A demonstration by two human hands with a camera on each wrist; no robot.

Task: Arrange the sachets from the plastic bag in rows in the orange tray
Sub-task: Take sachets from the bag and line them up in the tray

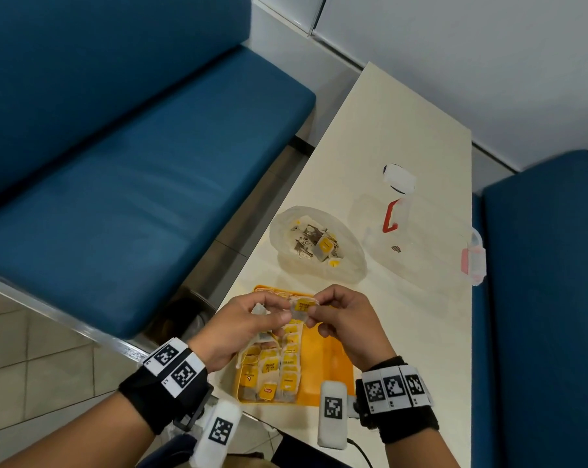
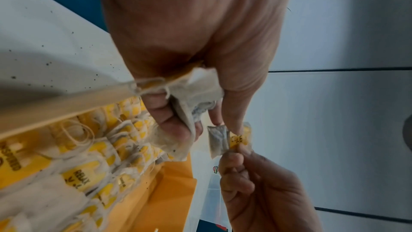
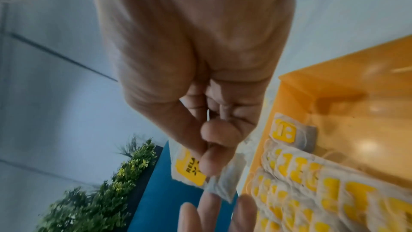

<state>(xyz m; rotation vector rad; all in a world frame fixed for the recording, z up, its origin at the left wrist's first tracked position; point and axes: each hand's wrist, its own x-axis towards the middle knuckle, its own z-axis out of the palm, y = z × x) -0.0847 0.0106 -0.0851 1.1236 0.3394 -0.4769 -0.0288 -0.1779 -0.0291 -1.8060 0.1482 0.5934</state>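
Clear lidded container (image 1: 417,231) beside plastic bag (image 1: 316,244)

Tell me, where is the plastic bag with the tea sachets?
In the head view the plastic bag sits open on the white table, just beyond the orange tray and both hands, with a clear container on its right.

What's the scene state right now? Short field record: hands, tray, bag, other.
left hand: grips a bunch of sachets
right hand: pinches one sachet by its yellow tag, above the tray
orange tray: near table edge, rows of sachets fill its left part, right part bare
plastic bag: on the table beyond the tray, open, some sachets inside
other: clear lidded container right of the bag
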